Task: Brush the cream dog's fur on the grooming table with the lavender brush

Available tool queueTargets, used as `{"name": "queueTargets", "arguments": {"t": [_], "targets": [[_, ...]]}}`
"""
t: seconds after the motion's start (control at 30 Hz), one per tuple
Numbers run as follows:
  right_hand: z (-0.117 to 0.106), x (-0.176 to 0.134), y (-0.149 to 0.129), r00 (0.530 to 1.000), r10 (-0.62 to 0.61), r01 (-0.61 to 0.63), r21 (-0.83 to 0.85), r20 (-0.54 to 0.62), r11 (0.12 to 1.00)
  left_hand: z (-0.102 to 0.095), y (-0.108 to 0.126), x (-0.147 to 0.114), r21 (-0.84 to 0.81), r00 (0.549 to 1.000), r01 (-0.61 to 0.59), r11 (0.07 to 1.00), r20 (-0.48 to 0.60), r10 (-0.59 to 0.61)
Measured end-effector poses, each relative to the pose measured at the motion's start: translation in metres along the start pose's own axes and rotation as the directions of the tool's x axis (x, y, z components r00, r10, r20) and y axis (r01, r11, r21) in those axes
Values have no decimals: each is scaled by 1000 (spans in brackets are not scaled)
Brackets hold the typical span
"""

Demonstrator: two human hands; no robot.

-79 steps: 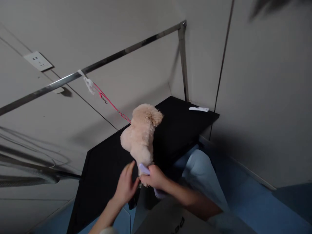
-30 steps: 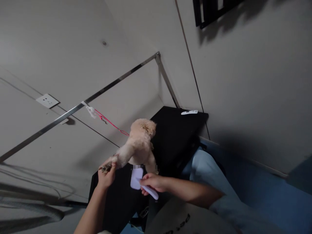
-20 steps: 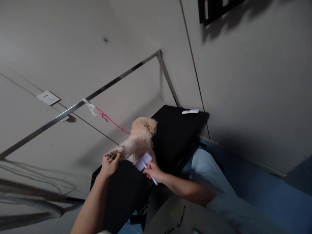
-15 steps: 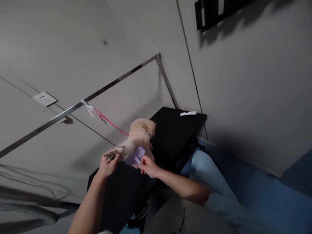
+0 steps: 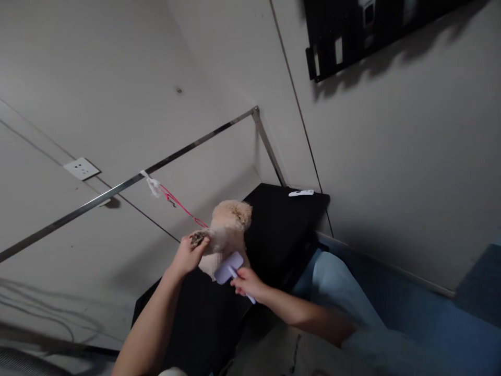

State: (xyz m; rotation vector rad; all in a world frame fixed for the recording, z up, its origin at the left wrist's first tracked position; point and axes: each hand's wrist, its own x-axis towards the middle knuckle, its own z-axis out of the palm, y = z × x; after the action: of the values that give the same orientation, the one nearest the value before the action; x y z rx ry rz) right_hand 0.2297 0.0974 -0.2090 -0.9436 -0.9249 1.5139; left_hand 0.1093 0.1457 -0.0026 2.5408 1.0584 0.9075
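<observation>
A small cream, curly-haired dog (image 5: 230,230) is on the black table (image 5: 195,313), its rear end toward me. My left hand (image 5: 191,257) is closed around one raised leg, and the dark underside of the paw (image 5: 198,239) shows between thumb and fingers. In my right hand (image 5: 249,283) I grip the handle of a lilac slicker brush (image 5: 229,267). The brush head lies against the dog's hindquarters, with its back turned to me, so the bristles are hidden. A pink leash (image 5: 180,205) runs from the dog's neck area up to a metal bar.
The metal bar (image 5: 176,154) spans above the table and joins a slanted post (image 5: 269,149). A white clipper-like device (image 5: 301,193) rests at the table's far end. A black rack (image 5: 352,36) hangs on the wall. The wall socket (image 5: 82,168) and a grey hose (image 5: 27,361) are at left.
The view has shifted, so the scene sits lower. My left hand has brought the leg in closer to the dog's body. The brush has moved off the leg onto the hindquarters.
</observation>
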Motion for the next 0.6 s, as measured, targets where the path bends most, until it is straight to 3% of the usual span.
{"name": "queueTargets", "arguments": {"t": [0.07, 0.17, 0.23, 0.33, 0.4, 0.5, 0.6], "targets": [[0, 0, -2, 994, -105, 105, 10, 21, 994, 4, 8, 6, -2, 999, 0, 1000, 35, 0], [1, 5, -8, 942, -327, 329, 6, -82, 944, 8, 17, 14, -5, 998, -11, 1000, 69, 11], [1, 6, -5, 955, -261, 259, -31, -137, 965, 9, 22, 18, 5, 997, -29, 1000, 67, 29], [2, 6, 6, 992, -68, 66, -22, -106, 998, 9, 27, 23, 14, 995, -58, 998, 77, 57], [3, 7, 6, 989, -134, 134, -4, -61, 991, 9, 29, 25, 11, 992, -60, 998, 114, 59], [2, 12, -5, 943, -323, 321, -35, -82, 946, 9, 33, 28, 4, 988, -49, 999, 148, 47], [1, 16, -8, 975, -196, 189, -74, -104, 979, 10, 35, 31, -19, 990, -45, 999, 135, 47]]}}
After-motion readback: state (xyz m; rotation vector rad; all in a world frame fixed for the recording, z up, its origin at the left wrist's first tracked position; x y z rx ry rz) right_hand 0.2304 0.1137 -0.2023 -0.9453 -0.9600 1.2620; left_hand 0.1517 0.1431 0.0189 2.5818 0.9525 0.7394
